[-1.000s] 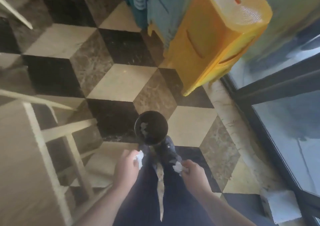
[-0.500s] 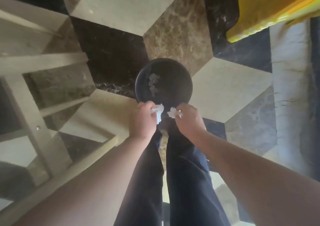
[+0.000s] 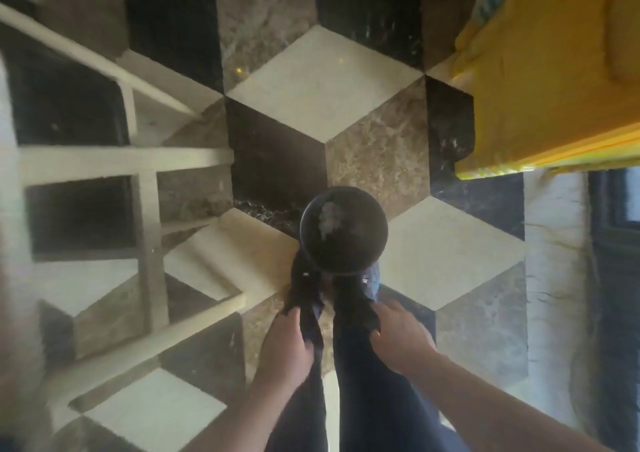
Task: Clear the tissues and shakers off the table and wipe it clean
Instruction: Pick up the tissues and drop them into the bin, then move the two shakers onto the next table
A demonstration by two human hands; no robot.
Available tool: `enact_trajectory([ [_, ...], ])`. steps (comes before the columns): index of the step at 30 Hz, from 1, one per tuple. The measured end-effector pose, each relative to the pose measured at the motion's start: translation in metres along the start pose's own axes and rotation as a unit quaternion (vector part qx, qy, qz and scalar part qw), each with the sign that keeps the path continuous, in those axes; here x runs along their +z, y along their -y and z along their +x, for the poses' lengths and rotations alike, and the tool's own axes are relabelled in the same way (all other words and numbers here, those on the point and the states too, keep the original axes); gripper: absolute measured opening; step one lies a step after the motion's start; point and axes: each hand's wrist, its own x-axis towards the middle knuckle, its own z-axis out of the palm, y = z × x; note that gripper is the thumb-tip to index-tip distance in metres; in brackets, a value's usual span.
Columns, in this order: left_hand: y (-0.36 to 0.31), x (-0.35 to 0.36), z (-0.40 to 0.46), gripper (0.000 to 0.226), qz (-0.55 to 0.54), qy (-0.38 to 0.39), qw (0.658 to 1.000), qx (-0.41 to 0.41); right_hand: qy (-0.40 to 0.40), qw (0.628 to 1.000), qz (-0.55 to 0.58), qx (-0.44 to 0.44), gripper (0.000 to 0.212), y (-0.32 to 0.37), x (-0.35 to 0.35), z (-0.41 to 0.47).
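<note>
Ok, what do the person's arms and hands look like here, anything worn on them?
Both forearms are bare up to the frame edge, with no sleeves in view. The left hand and right hand wear no gloves, and no watch, ring or bracelet is visible, though the picture is soft. Below them show dark navy trousers.

Yellow bin (image 3: 554,81); pale chair frame (image 3: 145,216); chequered floor (image 3: 322,77).

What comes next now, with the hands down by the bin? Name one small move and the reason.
Probably turn back toward the table for the shakers. Both the left hand and the right hand show no tissue, and crumpled white tissue lies inside the dark bin on the floor, so this load looks dropped. The table itself is out of view.
</note>
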Motion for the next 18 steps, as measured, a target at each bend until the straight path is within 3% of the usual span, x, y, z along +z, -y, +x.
enact_trajectory([
  [6, 0.045, -0.038, -0.13, 0.04, -0.095, -0.039, 0.993, -0.065, 0.041, 0.991, -0.121, -0.022, 0.053, 0.022, -0.015, -0.11],
  [9, 0.072, -0.042, -0.209, 0.033, -0.19, -0.106, 0.969, -0.117, 0.017, 0.977, -0.204, -0.058, 0.045, 0.06, -0.021, -0.162],
  [12, 0.09, -0.026, -0.231, 0.028, -0.258, -0.126, 0.946, -0.154, 0.015, 0.977, -0.202, -0.063, 0.041, 0.077, -0.012, -0.17],
  [18, 0.174, 0.052, -0.311, 0.018, -0.33, -0.165, 0.914, -0.168, 0.044, 0.934, -0.302, -0.186, 0.033, 0.131, 0.021, -0.218],
])
